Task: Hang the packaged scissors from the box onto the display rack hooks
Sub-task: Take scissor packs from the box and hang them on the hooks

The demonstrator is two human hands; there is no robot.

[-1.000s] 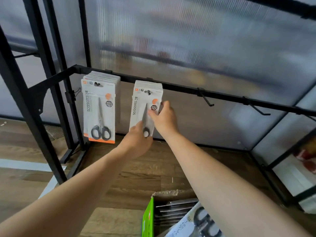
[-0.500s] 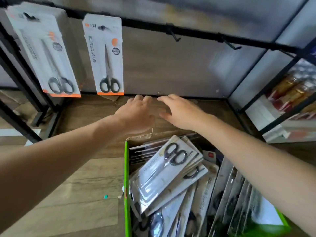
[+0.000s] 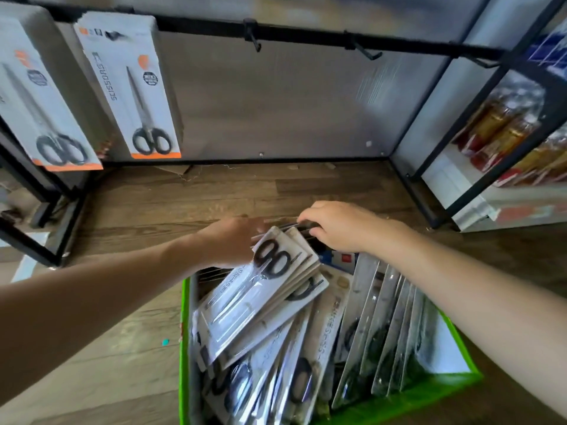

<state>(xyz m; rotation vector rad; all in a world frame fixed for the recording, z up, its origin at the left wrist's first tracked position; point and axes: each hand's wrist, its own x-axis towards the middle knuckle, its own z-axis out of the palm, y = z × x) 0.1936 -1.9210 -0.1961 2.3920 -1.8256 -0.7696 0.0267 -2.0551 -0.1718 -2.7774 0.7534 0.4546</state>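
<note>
Right fingers (image 3: 313, 216) are curled down over the thin top edges of the far packs (image 3: 288, 226) at the back end of the box; how many they take, cannot tell. Left fingers (image 3: 254, 223) run in at the far corner of the top pack (image 3: 260, 296) and are blurred, so grip or mere touch: cannot tell. Right hand (image 3: 340, 230) and left hand (image 3: 234, 240) both work the far end of the green box (image 3: 183, 332), which is crammed with packaged scissors lying askew. Judgement: peel off one pack only, with the left hand steadying the loose stack so it does not slide. The top pack lies handles-far, so its hang hole is probably at the near end; turn it before lifting. Target: free hook (image 3: 255, 41) on the rail, just right of the hung pack (image 3: 135, 87).
</note>
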